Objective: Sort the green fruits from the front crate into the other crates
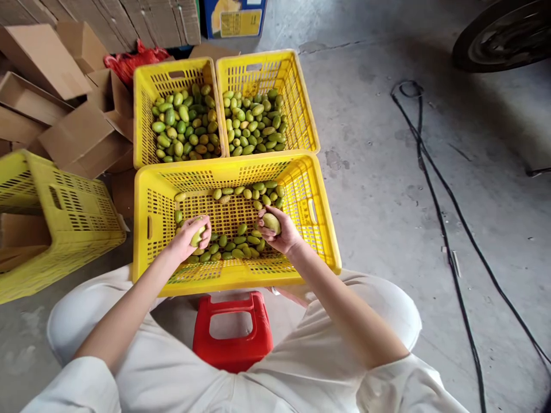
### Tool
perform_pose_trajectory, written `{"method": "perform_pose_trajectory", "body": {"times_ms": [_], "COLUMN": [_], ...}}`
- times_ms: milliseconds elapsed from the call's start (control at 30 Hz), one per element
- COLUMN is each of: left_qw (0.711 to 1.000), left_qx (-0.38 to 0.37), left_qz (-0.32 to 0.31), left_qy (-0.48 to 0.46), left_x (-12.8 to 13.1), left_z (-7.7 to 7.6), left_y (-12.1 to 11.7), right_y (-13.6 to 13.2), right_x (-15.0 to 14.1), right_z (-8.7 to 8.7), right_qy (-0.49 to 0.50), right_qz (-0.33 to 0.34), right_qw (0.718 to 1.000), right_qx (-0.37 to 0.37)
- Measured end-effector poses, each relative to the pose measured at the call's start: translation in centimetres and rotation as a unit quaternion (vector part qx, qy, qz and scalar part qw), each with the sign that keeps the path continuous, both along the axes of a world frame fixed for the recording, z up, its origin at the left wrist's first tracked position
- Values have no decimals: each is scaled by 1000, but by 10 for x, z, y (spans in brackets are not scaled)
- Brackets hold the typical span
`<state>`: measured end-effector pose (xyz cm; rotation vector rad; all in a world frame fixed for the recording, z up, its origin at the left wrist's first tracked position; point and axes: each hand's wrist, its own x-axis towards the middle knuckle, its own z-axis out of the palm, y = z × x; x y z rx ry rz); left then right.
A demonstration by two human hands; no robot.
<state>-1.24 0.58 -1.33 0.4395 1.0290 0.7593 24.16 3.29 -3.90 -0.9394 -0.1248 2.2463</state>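
Observation:
My left hand [192, 236] is closed around a yellow-green mango [198, 236], its fingers curled over the fruit. In my right hand [279, 229], another greenish mango [272, 223] rests against the palm with the fingers wrapped round it. Both hands are above the near yellow crate [232, 279], inside its rim. On its slatted floor, small oval green mangoes lie in a far-right cluster [258, 192] and a near row [232, 246]. Some near fruits are partly hidden by my hands.
Behind stand two yellow crates, left [148, 115] and right [303, 103], both holding many mangoes. A red stool [232, 347] is between my knees. Cardboard boxes [77, 135] and a tilted yellow crate [81, 212] lie left. A black cable [443, 212] and wheel [508, 34] are right.

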Motion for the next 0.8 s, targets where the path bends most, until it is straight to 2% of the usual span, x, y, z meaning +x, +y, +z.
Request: {"method": "perform_pose_trajectory", "body": {"times_ms": [100, 200, 333, 400, 600, 800], "left_qw": [999, 996, 995, 995, 999, 999], "left_qx": [14, 46, 57, 58, 38, -41], "left_qz": [25, 67, 84, 71, -10, -15], "left_qy": [-15, -26, -20, -25, -36, -30], "left_x": [1, 3, 4, 3, 0, 2], "left_z": [1, 4, 7, 8, 11, 5], "left_y": [1, 2, 3, 3, 2, 3], "right_y": [3, 5, 7, 6, 2, -4], "right_x": [3, 3, 3, 3, 4, -5], "right_z": [6, 19, 34, 36, 29, 21], "right_qy": [7, -2, -40, -49, -19, -72], "right_qz": [-42, -89, -96, -98, -34, 70], "right_qw": [999, 995, 987, 985, 994, 988], "right_qx": [14, 41, 119, 130, 100, 117]}}
